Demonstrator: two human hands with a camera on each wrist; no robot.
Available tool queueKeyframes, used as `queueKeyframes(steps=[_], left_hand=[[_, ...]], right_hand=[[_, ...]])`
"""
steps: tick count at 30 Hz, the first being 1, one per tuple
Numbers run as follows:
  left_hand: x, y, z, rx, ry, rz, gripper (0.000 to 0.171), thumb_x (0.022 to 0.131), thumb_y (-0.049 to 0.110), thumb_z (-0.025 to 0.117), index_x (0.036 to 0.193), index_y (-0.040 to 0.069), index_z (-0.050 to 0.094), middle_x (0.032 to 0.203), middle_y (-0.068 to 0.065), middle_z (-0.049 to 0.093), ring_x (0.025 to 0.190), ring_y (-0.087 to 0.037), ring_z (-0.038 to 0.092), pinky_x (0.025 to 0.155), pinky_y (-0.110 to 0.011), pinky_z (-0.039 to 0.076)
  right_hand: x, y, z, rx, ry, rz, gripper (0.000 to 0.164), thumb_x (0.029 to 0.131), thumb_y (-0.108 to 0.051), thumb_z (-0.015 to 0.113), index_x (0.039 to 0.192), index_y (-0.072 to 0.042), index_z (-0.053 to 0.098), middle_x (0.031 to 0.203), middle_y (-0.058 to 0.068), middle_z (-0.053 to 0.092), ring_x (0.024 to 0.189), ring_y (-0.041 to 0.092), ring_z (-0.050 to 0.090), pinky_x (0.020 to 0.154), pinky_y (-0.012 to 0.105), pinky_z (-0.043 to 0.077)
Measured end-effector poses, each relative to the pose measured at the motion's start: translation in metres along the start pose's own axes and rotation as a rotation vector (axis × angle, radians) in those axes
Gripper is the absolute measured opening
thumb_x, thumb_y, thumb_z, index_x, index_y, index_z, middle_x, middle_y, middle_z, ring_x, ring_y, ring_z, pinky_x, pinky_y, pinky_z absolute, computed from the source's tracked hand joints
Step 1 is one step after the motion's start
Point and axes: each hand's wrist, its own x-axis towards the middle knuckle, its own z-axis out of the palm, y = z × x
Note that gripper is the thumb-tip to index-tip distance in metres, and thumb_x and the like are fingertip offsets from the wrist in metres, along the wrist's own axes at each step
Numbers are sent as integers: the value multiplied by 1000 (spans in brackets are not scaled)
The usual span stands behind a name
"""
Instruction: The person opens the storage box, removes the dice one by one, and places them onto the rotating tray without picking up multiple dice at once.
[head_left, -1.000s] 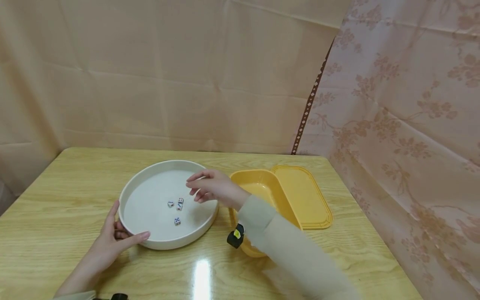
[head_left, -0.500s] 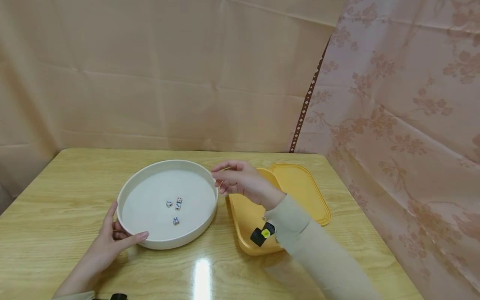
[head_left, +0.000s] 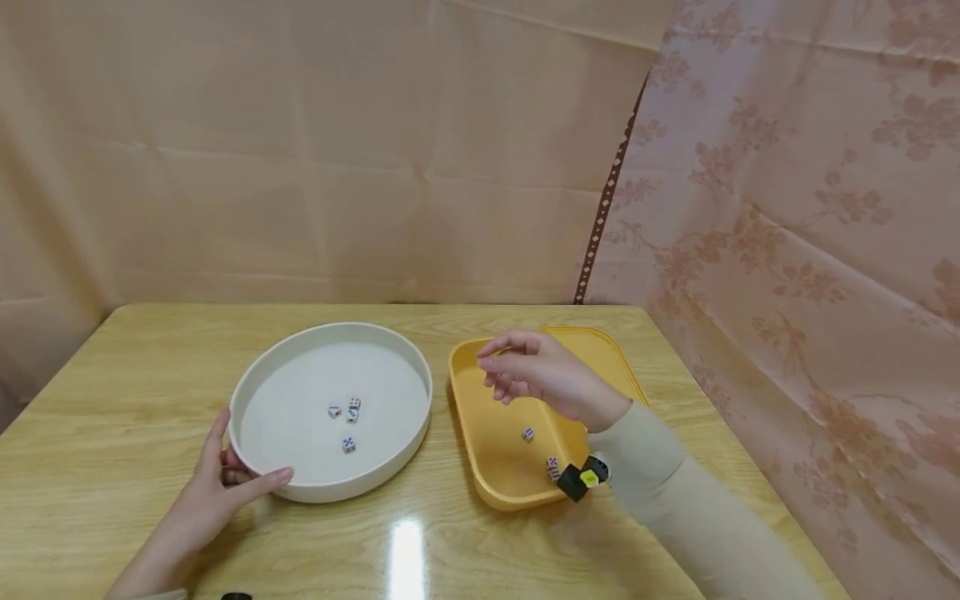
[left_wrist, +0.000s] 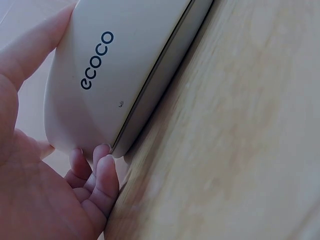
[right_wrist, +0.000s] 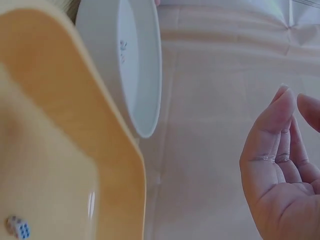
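A round white tray (head_left: 258, 375) with a raised rim sits on the table, several small white dice (head_left: 348, 445) lying inside it. My left hand (head_left: 213, 487) grips its near-left side, thumb over the rim and fingers against the outer wall. The left wrist view shows "ecoco" printed on that wall. Over a yellow box (head_left: 468, 417) hovers my right hand (head_left: 547, 371), fingers loosely bent. In the right wrist view a gap shows between thumb and fingertips, with nothing seen held. Inside the box lies a die (head_left: 528, 434), with more dice (head_left: 552, 468) near the wrist camera.
A yellow lid (head_left: 600, 350) lies flat behind the box, partly covered by it and my right arm. The wooden table (head_left: 337, 550) reaches back to a beige curtain (head_left: 300, 167); a pink floral curtain (head_left: 787, 250) hangs along the right side.
My right hand has moved right, from over the tray to above the yellow box, uncovering dice in the box. The left hand keeps its grip, and the dice in the tray stay put.
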Motion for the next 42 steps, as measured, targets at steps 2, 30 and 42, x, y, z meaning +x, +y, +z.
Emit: queueKeyframes(steps=[2, 30, 42], left_hand=[[0, -1, 0, -9, -2, -4, 123, 89, 34, 74, 153, 12, -29, 114, -14, 49, 89, -3, 52, 75, -14, 40], [-1, 2, 1, 8, 15, 3, 123, 89, 31, 75, 153, 7, -26, 111, -13, 46, 86, -4, 49, 74, -16, 40], [-2, -1, 3, -11, 24, 21, 122, 88, 28, 76, 154, 8, -26, 110, -12, 48, 85, -4, 49, 74, -17, 40]], right_hand=[[-4, 2, -4, -11, -4, -4, 20, 97, -11, 61, 114, -2, 60, 85, 3, 66, 69, 13, 61, 67, 26, 54], [-26, 66, -36, -132, -30, 101, 30, 97, -14, 63, 117, 8, 56, 87, 11, 70, 66, 13, 62, 66, 27, 55], [-21, 85, -36, -253, 48, 157, 38, 96, -13, 63, 122, 13, 53, 86, 13, 66, 63, 13, 62, 62, 26, 54]])
